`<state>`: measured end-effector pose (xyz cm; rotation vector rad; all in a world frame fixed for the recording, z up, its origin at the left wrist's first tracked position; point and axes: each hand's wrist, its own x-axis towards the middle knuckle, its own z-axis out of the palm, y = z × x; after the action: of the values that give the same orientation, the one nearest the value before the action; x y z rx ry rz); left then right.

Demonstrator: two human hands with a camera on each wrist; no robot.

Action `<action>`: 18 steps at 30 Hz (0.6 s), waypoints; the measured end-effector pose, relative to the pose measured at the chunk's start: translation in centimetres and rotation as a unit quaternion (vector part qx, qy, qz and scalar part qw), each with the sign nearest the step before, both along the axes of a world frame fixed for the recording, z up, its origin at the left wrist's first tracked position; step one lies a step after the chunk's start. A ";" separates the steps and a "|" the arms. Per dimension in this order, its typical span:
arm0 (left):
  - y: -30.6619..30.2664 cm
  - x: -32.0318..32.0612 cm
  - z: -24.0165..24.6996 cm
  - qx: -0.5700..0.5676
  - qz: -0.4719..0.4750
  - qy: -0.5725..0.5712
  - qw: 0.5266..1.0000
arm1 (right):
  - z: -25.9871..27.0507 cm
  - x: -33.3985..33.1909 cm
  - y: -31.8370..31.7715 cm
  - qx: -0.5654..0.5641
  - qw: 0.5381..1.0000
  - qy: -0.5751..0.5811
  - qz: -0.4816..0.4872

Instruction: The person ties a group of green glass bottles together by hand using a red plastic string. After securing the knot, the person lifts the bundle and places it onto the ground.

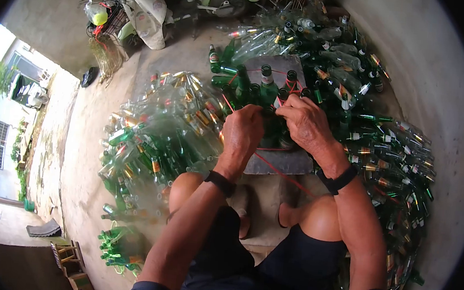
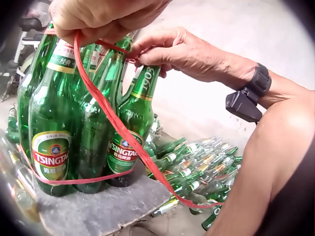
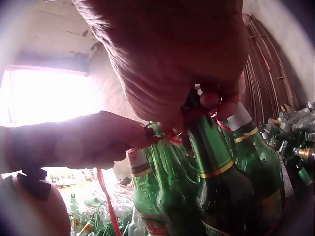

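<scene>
Several green beer bottles [image 2: 51, 108] stand upright in a tight cluster on a grey slab [image 1: 280, 164] in front of the person's knees. A band of red string [image 2: 83, 181] runs round them low down, and more string crosses among their necks. My left hand [image 1: 242, 129] is curled round the red string above the near left bottles; a long tail hangs from it toward the lower right. Over the near right necks, my right hand [image 1: 306, 121] pinches string beside a bottle neck [image 3: 209, 142]. Its fingertips are partly hidden in the right wrist view.
Heaps of lying bottles flank the slab, a left heap [image 1: 162, 122] and a right heap [image 1: 391, 153], with more behind. A tied batch of green bottles [image 1: 115, 245] sits at lower left. A scooter wheel [image 1: 228, 1] and a wall [image 1: 442, 80] bound the area.
</scene>
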<state>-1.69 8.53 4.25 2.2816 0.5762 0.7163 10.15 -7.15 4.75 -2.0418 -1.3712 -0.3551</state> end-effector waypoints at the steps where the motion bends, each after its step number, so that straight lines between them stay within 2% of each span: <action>1: 0.0 -0.2 -0.1 -0.013 -0.007 -0.010 1.000 | 0.0 0.0 0.0 0.000 1.000 -0.001 0.004; 6: -1.7 -1.8 -0.3 -0.098 0.022 -0.033 0.994 | 0.4 -0.1 -0.1 -0.008 1.000 0.000 -0.004; 8: -2.5 -2.2 -1.2 -0.129 0.048 -0.116 0.984 | 0.4 -0.1 -0.2 -0.006 1.000 0.007 0.000; 9: -2.6 -2.2 -1.6 -0.131 0.051 -0.117 0.983 | 0.4 0.0 -0.1 -0.003 1.000 0.016 0.001; 11: -2.7 -2.5 -2.3 -0.263 0.033 -0.148 0.953 | 0.3 0.0 -0.1 0.001 1.000 0.013 0.005; 18: -3.5 -2.7 -2.8 -0.426 0.068 -0.173 0.886 | 0.7 0.0 -0.1 0.006 0.999 0.027 0.020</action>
<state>-4.39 5.03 1.42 1.2752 0.7022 0.7219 10.19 -7.23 5.42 -1.9965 -1.3716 -0.2892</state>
